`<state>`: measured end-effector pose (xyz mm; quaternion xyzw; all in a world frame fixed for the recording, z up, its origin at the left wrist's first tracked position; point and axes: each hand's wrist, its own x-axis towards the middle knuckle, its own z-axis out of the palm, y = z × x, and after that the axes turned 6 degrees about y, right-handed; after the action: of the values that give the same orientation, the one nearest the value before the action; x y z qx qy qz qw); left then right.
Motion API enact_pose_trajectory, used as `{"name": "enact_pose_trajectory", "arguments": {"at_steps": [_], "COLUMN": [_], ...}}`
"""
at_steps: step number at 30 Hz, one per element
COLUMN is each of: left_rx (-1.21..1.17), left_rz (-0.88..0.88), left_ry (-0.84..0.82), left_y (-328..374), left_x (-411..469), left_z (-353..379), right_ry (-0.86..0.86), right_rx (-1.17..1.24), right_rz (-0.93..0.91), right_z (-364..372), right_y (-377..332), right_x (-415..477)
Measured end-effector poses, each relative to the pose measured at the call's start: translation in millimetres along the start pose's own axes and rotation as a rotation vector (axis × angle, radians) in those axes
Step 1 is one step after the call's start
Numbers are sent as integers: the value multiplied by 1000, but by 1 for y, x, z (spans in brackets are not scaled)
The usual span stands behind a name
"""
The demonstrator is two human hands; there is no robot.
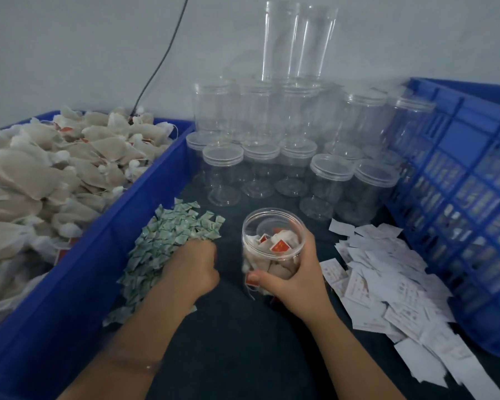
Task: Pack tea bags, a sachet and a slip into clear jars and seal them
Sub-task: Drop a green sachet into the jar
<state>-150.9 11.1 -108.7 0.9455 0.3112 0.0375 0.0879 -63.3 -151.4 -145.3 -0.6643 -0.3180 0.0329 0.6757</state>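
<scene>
My right hand (293, 280) grips an open clear jar (272, 226) that stands on the dark table and holds several tea bags with red tags. My left hand (195, 267) reaches with curled fingers into a pile of small green sachets (168, 241) left of the jar; whether it pinches one is hidden by the hand. A heap of white paper slips (387, 287) lies right of the jar. Loose tea bags (55, 174) fill the blue crate on the left.
The blue crate (104, 255) runs along the left. A latticed blue crate (459, 203) stands on the right. Several empty lidded jars (332, 180) and tall stacked jars (298, 41) crowd the back. A black cable (162, 62) hangs down the wall.
</scene>
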Motion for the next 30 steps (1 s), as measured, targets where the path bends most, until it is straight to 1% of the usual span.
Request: {"name": "enact_pose_trajectory", "arguments": {"at_steps": [4,7,8,9,12,13,15,17,20,22,25,27,30], "left_rx": [-27,-126,-198,-293,-631,-745,-897,-900,-714,-639,-672,-690,-646], "left_rz": [18,12,11,19,139,206,321,385,400,394,372,388,425], "left_ry": [44,36,66,130,387,439,466,441,380,370,391,407,377], "left_y": [0,-3,-3,-3,6,12,25,41,58,63,64,63,61], "left_x": [0,-1,-1,-2,-13,-17,-22,-20,-14,-10,-9,-9,-8], "left_z": [0,-8,-11,-16,-42,-52,-69,-75,-69,-63,-58,-58,-57], "right_ry": [0,-1,1,0,-2,-1,7,11,14,16,13,6,-4], "right_rx": [1,1,9,17,29,31,24,29,32,27,35,39,52], "right_rz": [3,11,17,19,19,21,14,6,-17,-36,-31,-25,-25], "right_z": [-1,-2,-1,-1,-1,-1,0,0,-1,0,0,0,0], "right_y": [0,-1,-1,-1,1,1,1,1,-1,-2,-2,-3,-2], "right_x": [-1,-1,0,0,1,1,2,2,2,1,2,2,1]}}
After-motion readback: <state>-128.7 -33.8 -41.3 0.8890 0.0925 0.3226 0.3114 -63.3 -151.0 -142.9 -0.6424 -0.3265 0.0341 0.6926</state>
